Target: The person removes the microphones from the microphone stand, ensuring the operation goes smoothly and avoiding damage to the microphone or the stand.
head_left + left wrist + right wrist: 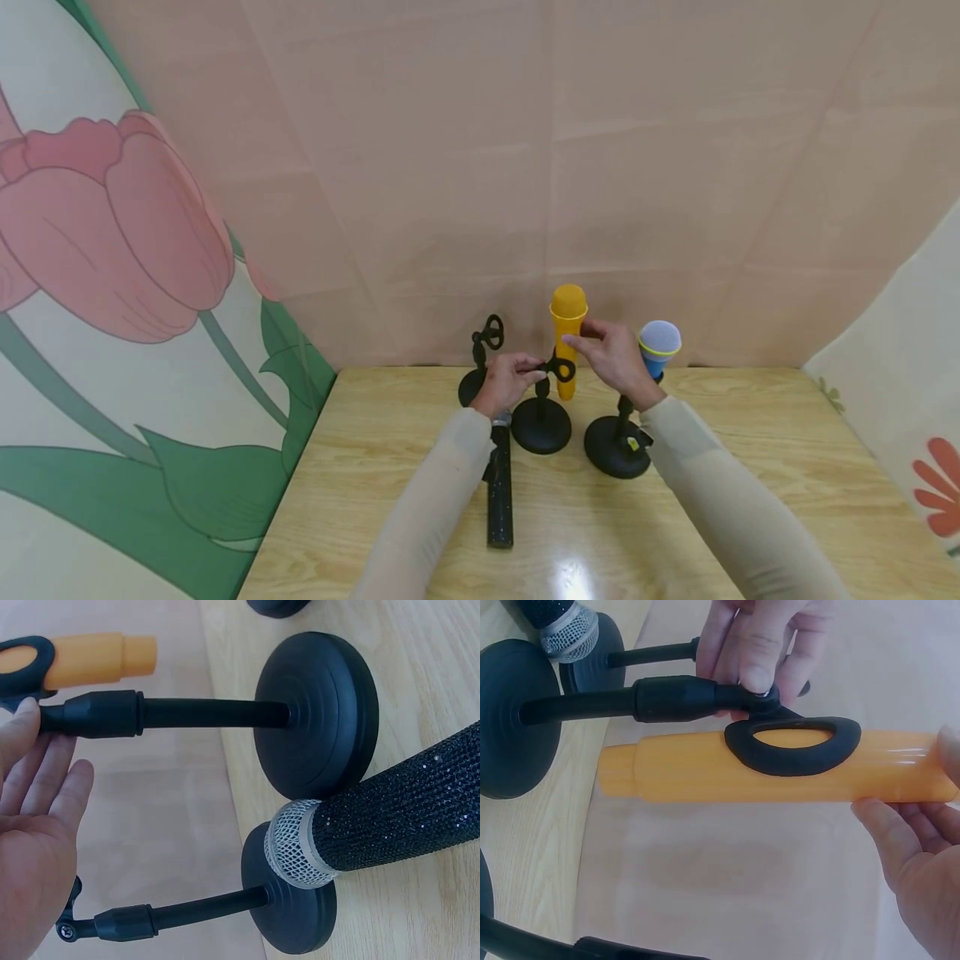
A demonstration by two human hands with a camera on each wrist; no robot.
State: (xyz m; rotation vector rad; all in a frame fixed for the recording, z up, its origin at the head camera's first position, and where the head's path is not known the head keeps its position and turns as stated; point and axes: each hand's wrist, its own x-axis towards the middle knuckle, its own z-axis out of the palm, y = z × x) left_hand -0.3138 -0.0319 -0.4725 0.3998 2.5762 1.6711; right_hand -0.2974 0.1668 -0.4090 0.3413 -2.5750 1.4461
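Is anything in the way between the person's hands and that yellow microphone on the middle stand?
Nothing visible. The right hand already grips the yellow microphone near its top, and the left hand pinches the clip on the middle stand.

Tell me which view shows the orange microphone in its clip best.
The right wrist view: the orange microphone fills the frame, seated through the black clip ring. The head view shows it small and upright; the left wrist view catches only its lower end.

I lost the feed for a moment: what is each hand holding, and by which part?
The right hand holds the orange microphone by its upper body. The left hand pinches the middle stand at its clip joint.
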